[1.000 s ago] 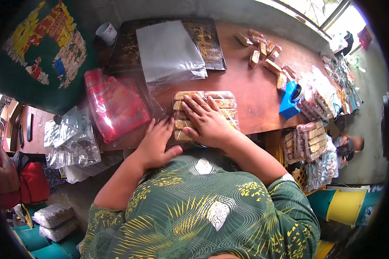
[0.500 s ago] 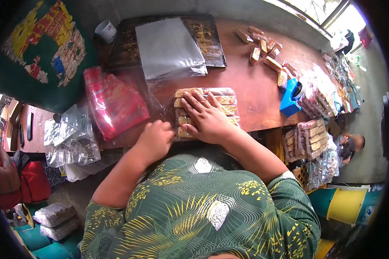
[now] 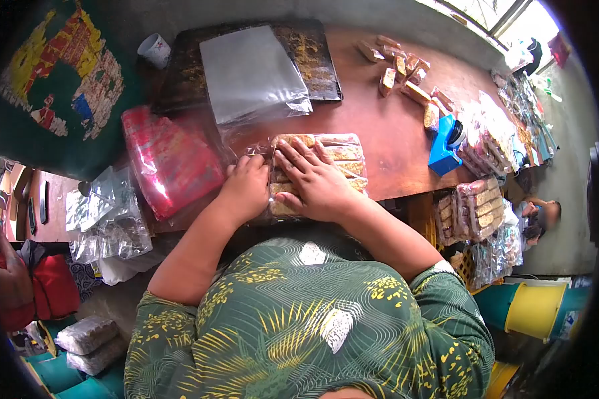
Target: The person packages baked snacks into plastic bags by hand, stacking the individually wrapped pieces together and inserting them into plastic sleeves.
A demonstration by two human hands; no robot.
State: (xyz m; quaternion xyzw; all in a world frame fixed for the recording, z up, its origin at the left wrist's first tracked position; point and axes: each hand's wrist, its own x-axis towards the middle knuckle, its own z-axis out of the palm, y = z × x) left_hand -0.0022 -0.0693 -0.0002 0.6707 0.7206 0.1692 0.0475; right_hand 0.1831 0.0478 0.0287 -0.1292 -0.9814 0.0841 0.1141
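Note:
A clear plastic pack of golden-brown bars (image 3: 349,154), laid in rows, rests at the table's front edge. My right hand (image 3: 316,181) lies flat across its top, fingers spread and pointing away from me. At the pack's left side my left hand (image 3: 246,187) is closed, its fingers curled on the loose end of the clear plastic bag; the fingertips are partly hidden. Just left of that hand lies a red-tinted stack of plastic bags (image 3: 173,163). Beyond it, a sheaf of clear plastic sheets (image 3: 253,73) sits on a dark tray (image 3: 318,63).
Several small wrapped bars (image 3: 406,73) lie at the back right, near a blue tape dispenser (image 3: 444,147). Bagged packs (image 3: 479,207) are stacked at the right edge. A white cup (image 3: 154,50) stands at the back left. Another person's arm (image 3: 5,269) shows at far left.
My left hand has moved away from me, up along the pack's left side. My right hand stays flat on the pack. The view has shifted slightly.

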